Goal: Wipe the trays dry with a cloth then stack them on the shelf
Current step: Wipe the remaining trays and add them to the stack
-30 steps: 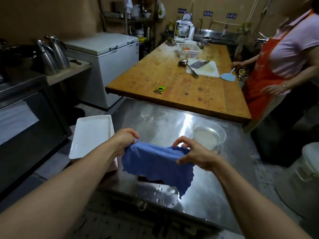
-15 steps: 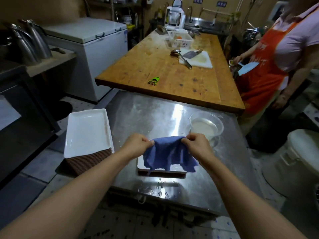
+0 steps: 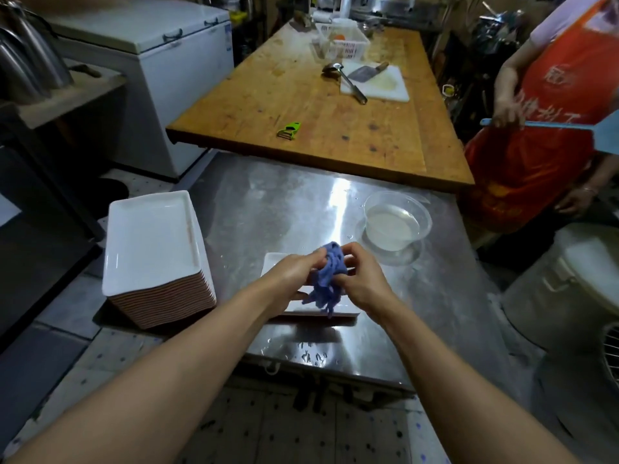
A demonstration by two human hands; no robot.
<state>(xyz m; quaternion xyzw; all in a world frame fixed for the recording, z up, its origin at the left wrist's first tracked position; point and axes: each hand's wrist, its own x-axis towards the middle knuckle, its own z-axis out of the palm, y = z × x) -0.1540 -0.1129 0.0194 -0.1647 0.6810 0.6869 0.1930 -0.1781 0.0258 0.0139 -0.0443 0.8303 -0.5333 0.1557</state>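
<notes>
Above a single white tray (image 3: 273,262) near the steel desk's (image 3: 274,202) front edge, the bunched blue cloth (image 3: 326,277) was gripped between the left hand (image 3: 289,279) and right hand (image 3: 360,283), both curled around it. A tall stack of trays (image 3: 154,249) stood at the desk's left edge, with a clear bowl of water (image 3: 395,224) to the right.

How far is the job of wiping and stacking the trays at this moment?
Early, it seems. Done: nothing I can confirm; whether the tall tray stack at the steel table's left edge is already wiped cannot be told. In hand: left hand and right hand bunch the blue cloth above a single tray. Left: wiping that tray and shelving all; no shelf with trays is visible.
</notes>
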